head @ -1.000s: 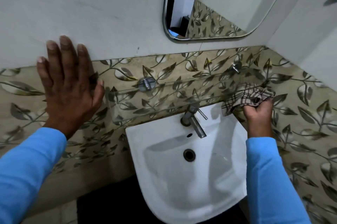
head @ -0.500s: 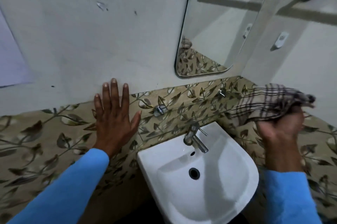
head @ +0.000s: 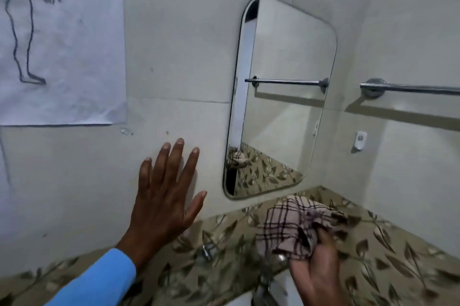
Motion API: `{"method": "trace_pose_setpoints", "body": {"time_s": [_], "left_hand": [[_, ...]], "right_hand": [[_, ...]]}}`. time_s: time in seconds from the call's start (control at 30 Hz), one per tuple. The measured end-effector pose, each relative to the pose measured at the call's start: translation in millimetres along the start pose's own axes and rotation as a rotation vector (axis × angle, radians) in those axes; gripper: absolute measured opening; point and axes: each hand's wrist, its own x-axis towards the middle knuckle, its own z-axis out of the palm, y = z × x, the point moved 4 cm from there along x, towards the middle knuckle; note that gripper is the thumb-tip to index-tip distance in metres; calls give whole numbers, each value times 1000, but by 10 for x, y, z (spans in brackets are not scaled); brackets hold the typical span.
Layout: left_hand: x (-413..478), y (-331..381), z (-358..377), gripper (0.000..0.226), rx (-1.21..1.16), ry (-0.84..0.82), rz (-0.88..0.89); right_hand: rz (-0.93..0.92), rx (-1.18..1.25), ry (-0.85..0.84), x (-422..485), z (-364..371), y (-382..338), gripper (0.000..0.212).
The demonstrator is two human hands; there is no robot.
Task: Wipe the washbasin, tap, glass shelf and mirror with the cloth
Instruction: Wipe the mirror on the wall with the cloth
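Observation:
A rounded-corner mirror (head: pixel 281 96) hangs on the pale wall, upper centre. My right hand (head: pixel 317 271) is shut on a bunched checked cloth (head: pixel 291 224), held just below the mirror's lower edge and apart from the glass. My left hand (head: pixel 163 203) lies flat with fingers spread against the wall, left of the mirror. The tap (head: pixel 263 288) shows only as a blurred metal shape at the bottom edge, with a sliver of white washbasin (head: pixel 283 288) beside it. A metal shelf bracket (head: pixel 206 252) sticks out of the leaf tiles; the glass shelf itself I cannot make out.
A metal towel rail (head: pixel 408 87) runs along the right wall, with a small white fitting (head: pixel 359 140) below it. A sheet of paper with a line drawing (head: pixel 57 39) is stuck on the wall at upper left. Leaf-patterned tiles (head: pixel 388 243) band the lower wall.
The view has tilted up from the basin to the mirror. My right hand has lifted the cloth off the shelf level to just under the mirror. My left hand now rests higher on the wall.

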Motion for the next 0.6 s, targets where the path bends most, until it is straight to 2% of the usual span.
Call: {"method": "trace_pose_setpoints", "body": {"time_s": [0.1,0.13,0.17,0.2,0.27,0.3,0.33,0.43,0.6], "left_hand": [[426,68,-28,81,52,79,69],[572,90,-23,81,71,102,93],[710,119,-4,79,90,120,118],[832,143,24,78,103,130,139],[1000,150,104,76,119,140,169],[1051,140,161,76,141,139,179],[1074,125,220,76,174,135,189],[1045,104,338,73,256,152,243],[1054,116,326,72,259,185,251]], "right_hand": [[-45,168,26,387,-81,58,36],[3,84,-98,416,23,106,38],[-43,-157,-123,442,52,114,48],[-183,-324,-97,534,40,74,53],[-153,115,-27,616,36,53,46],[-229,116,51,610,79,27,41],[-246,39,116,526,220,41,40],[-304,-216,155,588,198,35,39],[-301,-259,217,611,44,152,42]]}}
